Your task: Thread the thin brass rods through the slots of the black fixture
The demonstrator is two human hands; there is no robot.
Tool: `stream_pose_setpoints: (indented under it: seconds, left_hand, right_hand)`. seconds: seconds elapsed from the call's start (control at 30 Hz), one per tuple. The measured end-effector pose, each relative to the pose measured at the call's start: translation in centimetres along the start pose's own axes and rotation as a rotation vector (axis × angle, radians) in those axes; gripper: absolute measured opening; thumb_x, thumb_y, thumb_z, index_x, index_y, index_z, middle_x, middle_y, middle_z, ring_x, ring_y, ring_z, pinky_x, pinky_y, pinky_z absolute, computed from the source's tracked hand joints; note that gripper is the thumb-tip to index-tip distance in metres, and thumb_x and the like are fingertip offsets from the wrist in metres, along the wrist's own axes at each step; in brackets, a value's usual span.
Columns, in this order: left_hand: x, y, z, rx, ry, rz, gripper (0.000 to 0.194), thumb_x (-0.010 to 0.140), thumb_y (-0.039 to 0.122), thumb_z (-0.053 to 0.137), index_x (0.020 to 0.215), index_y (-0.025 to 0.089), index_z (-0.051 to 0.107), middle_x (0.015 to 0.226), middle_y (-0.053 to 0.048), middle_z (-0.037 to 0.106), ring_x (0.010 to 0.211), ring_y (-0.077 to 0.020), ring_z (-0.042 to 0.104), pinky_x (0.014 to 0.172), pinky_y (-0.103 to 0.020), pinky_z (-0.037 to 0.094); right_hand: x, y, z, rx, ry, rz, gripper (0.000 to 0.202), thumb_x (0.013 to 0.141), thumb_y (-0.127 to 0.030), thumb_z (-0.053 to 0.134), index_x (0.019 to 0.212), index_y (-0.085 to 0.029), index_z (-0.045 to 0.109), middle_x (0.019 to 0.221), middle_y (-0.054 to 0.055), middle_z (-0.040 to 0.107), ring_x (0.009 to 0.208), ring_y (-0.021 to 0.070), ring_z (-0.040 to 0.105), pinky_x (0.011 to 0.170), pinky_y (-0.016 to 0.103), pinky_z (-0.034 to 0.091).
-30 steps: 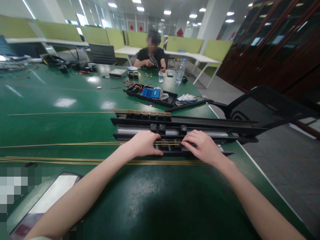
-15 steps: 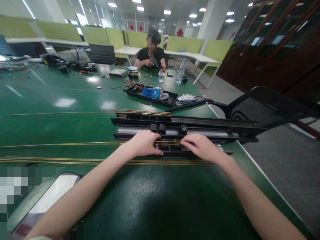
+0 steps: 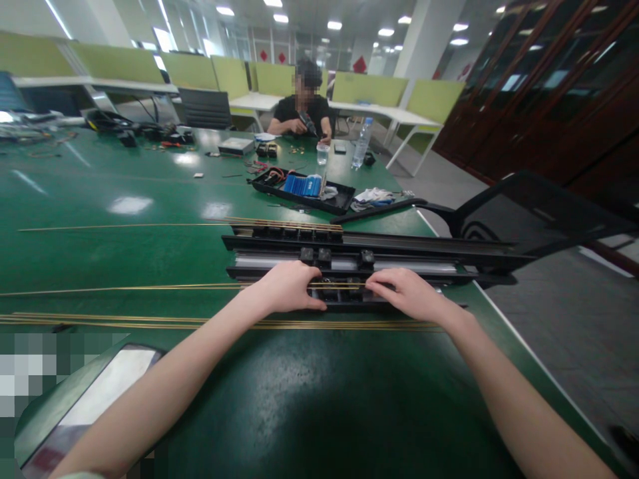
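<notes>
My left hand [image 3: 287,286] straddles a black channel-shaped rail [image 3: 394,308], fingers at its far edge and thumb at its near edge, beside small black blocks [image 3: 329,291] seated in it. Thin brass rods [image 3: 174,287] pass from the left beneath that hand and over the blocks. My right hand [image 3: 407,291] pinches the right end of one brass rod [image 3: 357,284] between thumb and fingertips, just above the rail. A second rod's end lies slightly short of those fingertips. What lies under my left palm is hidden.
More brass rods [image 3: 309,325] lie in front of the rail. Behind it are further black rails [image 3: 424,243] with blocks. A black tray [image 3: 344,198], a bottle [image 3: 361,143], and a chair [image 3: 544,206] stand farther off. A person [image 3: 302,110] sits across the table holding a tool.
My right hand has shifted slightly to the right, and the pinched rod end has moved with it. My left hand stays in place.
</notes>
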State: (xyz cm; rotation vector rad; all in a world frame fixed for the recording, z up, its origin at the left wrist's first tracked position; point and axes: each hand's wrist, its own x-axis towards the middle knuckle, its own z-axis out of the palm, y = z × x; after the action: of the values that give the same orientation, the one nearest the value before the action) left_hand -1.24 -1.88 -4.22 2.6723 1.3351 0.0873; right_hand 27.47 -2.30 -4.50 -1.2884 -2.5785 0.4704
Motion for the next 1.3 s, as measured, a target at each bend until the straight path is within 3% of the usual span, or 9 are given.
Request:
stream_pose_setpoints:
  seconds: [1.3]
  left_hand:
    - [0.0, 0.0, 0.0, 0.01, 0.011, 0.001, 0.067, 0.073, 0.071, 0.062, 0.118, 0.021, 0.068, 0.104, -0.011, 0.076, 0.095, -0.0299, 0.071, 0.079, -0.035, 0.052]
  right_hand:
    - [-1.5, 2.0, -2.3, 0.123, -0.106, 0.145, 0.035, 0.094, -0.047, 0.049, 0.086, -0.022, 0.073, 0.088, 0.004, 0.076, 0.081, 0.0218, 0.066, 0.073, 0.031, 0.046]
